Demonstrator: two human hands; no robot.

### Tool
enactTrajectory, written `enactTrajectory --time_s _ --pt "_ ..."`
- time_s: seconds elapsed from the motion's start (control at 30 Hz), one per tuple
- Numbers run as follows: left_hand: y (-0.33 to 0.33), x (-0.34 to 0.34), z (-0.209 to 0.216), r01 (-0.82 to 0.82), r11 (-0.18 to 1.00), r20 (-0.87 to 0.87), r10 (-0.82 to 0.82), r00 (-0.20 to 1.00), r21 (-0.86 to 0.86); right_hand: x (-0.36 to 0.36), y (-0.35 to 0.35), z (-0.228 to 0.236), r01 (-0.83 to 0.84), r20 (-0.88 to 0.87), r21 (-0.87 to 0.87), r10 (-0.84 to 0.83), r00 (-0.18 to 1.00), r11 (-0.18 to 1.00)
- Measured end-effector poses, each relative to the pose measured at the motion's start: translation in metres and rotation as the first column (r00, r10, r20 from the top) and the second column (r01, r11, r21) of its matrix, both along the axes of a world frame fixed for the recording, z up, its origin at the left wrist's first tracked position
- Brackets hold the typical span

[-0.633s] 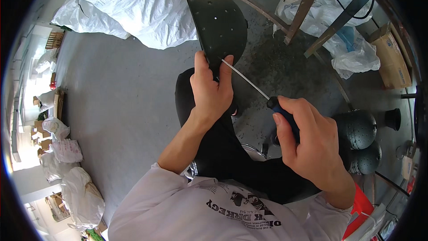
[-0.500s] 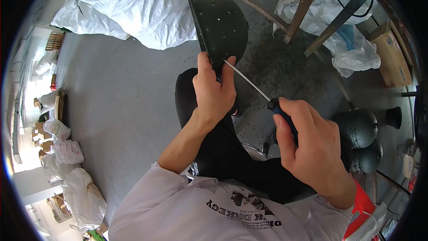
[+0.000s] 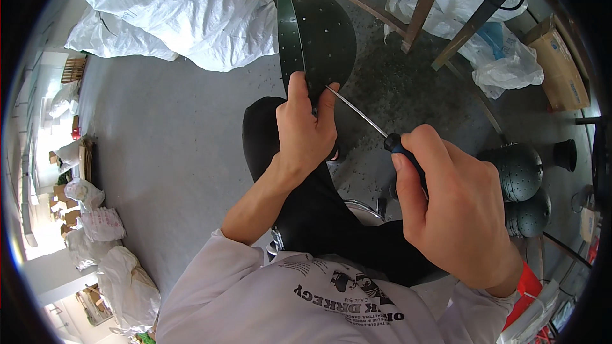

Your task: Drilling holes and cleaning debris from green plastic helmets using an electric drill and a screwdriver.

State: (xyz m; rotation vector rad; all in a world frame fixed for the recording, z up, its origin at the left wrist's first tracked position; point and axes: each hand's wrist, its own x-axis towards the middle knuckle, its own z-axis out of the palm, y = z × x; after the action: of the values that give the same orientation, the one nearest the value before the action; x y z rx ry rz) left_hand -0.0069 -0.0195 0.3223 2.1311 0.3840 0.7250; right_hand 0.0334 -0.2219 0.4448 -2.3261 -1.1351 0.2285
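Note:
My left hand (image 3: 305, 124) grips the lower end of a dark green bowl-shaped piece (image 3: 328, 32) dotted with small holes, thumb on one side and fingers on the other. Held on edge in front of my knee, it shows a lighter green strip along its left side. My right hand (image 3: 449, 197) is closed round the dark handle of a screwdriver (image 3: 357, 114). The screwdriver's thin metal shaft slants up to the left, and its tip meets the piece beside my left thumb. Exactly what the tip touches is too small to tell.
Large white sacks (image 3: 185, 13) stand at the far left. Metal legs (image 3: 426, 0), a plastic bag (image 3: 503, 67) and a cardboard box (image 3: 558, 67) are at the far right. Dark perforated bowls (image 3: 519, 172) lie near my right arm. Dark debris (image 3: 408, 95) covers some floor.
The green piece has turned in my left hand, so a wider lighter strip shows on its left. The screwdriver tip stays beside my left thumb; my right hand has shifted slightly right.

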Motion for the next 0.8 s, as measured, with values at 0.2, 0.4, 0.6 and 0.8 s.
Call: enactTrajectory --time_s 0.2,0.4,0.6,0.8 --pt "0.003 0.000 -0.004 0.033 0.994 -0.081 -0.025 0.996 0.100 -0.006 -0.002 -0.008 0.012 0.080 -0.026 -0.010 0.997 1.000" --pt "0.000 0.003 -0.006 0.079 0.988 -0.033 -0.075 0.997 0.132 -0.020 0.005 -0.015 0.067 0.292 -0.106 -0.034 0.956 0.992" --pt "0.000 0.004 -0.006 0.085 0.989 0.022 -0.089 0.996 0.120 -0.023 0.006 -0.027 0.094 0.379 -0.159 -0.027 0.925 0.983" --pt "0.000 0.000 -0.003 0.118 0.990 -0.060 -0.114 0.992 0.074 -0.024 0.006 -0.023 0.070 0.312 -0.205 -0.003 0.950 0.976"
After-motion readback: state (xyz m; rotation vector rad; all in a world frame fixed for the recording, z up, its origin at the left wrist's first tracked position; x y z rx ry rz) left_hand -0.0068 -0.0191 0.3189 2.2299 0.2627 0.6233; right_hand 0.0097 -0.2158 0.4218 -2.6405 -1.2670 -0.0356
